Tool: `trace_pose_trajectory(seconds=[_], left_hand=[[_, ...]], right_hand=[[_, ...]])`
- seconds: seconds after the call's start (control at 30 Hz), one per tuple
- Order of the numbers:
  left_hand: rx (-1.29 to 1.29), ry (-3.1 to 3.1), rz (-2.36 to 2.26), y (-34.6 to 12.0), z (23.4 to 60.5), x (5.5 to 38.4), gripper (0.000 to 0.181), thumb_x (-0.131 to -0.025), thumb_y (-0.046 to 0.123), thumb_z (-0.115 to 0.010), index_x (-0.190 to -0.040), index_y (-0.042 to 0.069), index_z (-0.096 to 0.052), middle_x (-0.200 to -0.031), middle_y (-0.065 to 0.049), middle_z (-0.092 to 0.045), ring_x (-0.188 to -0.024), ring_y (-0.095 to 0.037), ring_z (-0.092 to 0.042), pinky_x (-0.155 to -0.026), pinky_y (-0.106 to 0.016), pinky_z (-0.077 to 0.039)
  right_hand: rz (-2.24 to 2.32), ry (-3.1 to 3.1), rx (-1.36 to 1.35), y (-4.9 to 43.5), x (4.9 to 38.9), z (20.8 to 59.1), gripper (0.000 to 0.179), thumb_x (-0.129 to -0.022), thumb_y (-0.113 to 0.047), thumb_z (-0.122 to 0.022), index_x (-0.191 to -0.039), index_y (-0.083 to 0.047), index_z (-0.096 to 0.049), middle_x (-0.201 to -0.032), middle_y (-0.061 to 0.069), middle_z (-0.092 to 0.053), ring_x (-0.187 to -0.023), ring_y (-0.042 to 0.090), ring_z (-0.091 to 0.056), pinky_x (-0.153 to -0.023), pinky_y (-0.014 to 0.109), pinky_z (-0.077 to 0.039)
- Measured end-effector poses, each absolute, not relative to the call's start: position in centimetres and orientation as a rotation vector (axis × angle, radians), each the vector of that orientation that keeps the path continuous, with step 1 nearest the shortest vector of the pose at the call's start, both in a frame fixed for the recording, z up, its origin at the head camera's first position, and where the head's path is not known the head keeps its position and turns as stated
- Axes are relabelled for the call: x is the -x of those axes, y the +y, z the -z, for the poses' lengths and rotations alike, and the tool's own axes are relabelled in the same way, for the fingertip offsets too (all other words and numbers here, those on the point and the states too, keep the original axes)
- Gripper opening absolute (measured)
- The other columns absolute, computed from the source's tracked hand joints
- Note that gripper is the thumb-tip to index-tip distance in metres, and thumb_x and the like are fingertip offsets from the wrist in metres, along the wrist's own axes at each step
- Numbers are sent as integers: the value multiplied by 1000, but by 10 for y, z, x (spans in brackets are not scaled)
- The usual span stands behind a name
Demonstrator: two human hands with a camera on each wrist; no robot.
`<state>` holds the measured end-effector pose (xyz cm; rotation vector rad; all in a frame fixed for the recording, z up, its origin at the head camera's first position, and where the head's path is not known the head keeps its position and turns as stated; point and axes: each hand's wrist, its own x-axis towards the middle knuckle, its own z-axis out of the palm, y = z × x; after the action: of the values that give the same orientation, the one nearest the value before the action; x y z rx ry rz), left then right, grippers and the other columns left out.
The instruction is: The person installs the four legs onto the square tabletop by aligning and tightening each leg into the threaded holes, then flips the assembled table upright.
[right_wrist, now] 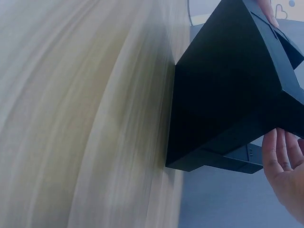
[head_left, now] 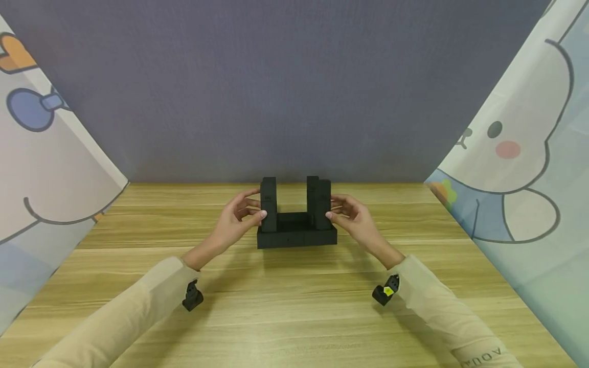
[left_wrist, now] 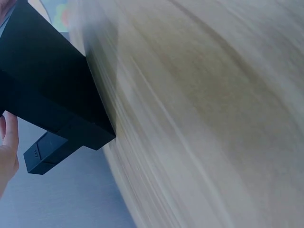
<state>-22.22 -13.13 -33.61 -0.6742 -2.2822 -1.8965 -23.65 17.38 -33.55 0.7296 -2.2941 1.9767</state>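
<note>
A black stand with a low rectangular base (head_left: pixel 296 238) and tall upright blocks sits on the wooden table in the head view. My left hand (head_left: pixel 236 217) pinches the left upright block (head_left: pixel 269 209), its thumb on the near face and its fingers round the outer side. On the other side my right hand (head_left: pixel 359 220) pinches the outer right upright block (head_left: pixel 324 207) the same way; another upright (head_left: pixel 313 189) stands right behind it. Dark faces of the base fill much of the left wrist view (left_wrist: pixel 52 80) and the right wrist view (right_wrist: pixel 218 90).
The wood-grain table (head_left: pixel 294 306) meets a grey-blue panel (head_left: pixel 294 92) behind the stand. Sheets with cartoon prints flank it on the left (head_left: pixel 55 153) and right (head_left: pixel 520 153). Small black devices sit at the left cuff (head_left: pixel 192 295) and right cuff (head_left: pixel 382 294).
</note>
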Motion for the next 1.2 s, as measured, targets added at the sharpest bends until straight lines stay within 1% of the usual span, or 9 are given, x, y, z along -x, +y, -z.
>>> trace_pose_trajectory(seconds=[0.1,0.23,0.3,0.47,0.67,0.87,0.97,1.1,1.2], left_hand=[[673,-2275,1898,-131,335,223,54,-87,10,-61,-136,12,-39,-109,-22,-55,-88,-22,-62,-70,-35,-55],[667,-2258,1908,-132,333,225,53,-87,9,-61,-136,13,-41,-107,-21,-55,-85,-17,-62,-70,-39,-55],[667,-2246,1921,-132,331,225,52,-87,9,-61,-136,12,-41,-106,-21,-56,-84,-16,-63,-70,-42,-54],[648,-2254,1921,-132,327,227,51,-88,12,-61,-135,15,-42,-106,-18,-57,-80,-14,-63,-69,-35,-55],[597,-2286,1925,-132,324,229,50,-89,18,-61,-135,18,-43,-110,-17,-58,-81,-15,-64,-70,-34,-55],[551,-2307,1958,-131,321,232,50,-89,23,-60,-136,19,-42,-110,-13,-58,-86,-15,-64,-71,-30,-55],[532,-2314,1984,-131,320,233,50,-89,25,-60,-136,20,-42,-112,-13,-57,-88,-15,-64,-72,-30,-55],[511,-2325,2011,-132,318,236,50,-89,25,-60,-136,20,-42,-115,-16,-56,-89,-15,-64,-73,-30,-55],[494,-2331,2026,-132,317,238,51,-89,26,-60,-137,20,-41,-118,-19,-55,-88,-15,-64,-73,-29,-54]], right_hand=[[-1998,-2282,-719,173,237,334,46,-85,-6,-63,-127,3,-47,-110,7,-56,-95,13,-58,-76,24,-53],[-2004,-2271,-730,173,238,332,46,-86,-5,-62,-127,3,-46,-110,12,-54,-91,12,-59,-74,28,-54],[-2004,-2268,-730,172,238,330,45,-86,-6,-62,-127,3,-46,-108,10,-56,-90,11,-60,-74,30,-54],[-2004,-2266,-714,171,239,326,45,-86,-6,-62,-127,4,-47,-102,3,-58,-86,9,-60,-73,33,-54],[-2027,-2253,-703,170,241,322,45,-87,-7,-61,-128,4,-46,-102,4,-57,-85,9,-60,-74,36,-54],[-2033,-2252,-683,170,244,320,46,-87,-10,-62,-129,3,-46,-101,0,-58,-86,8,-60,-72,28,-54],[-2033,-2257,-669,169,246,319,46,-87,-12,-62,-129,1,-47,-102,0,-58,-87,7,-60,-72,24,-53],[-2026,-2268,-657,169,249,319,45,-87,-13,-62,-129,-1,-48,-106,3,-57,-89,8,-61,-74,25,-53],[-2006,-2274,-667,169,250,319,44,-88,-13,-62,-128,-1,-48,-111,9,-56,-90,8,-61,-75,25,-53]])
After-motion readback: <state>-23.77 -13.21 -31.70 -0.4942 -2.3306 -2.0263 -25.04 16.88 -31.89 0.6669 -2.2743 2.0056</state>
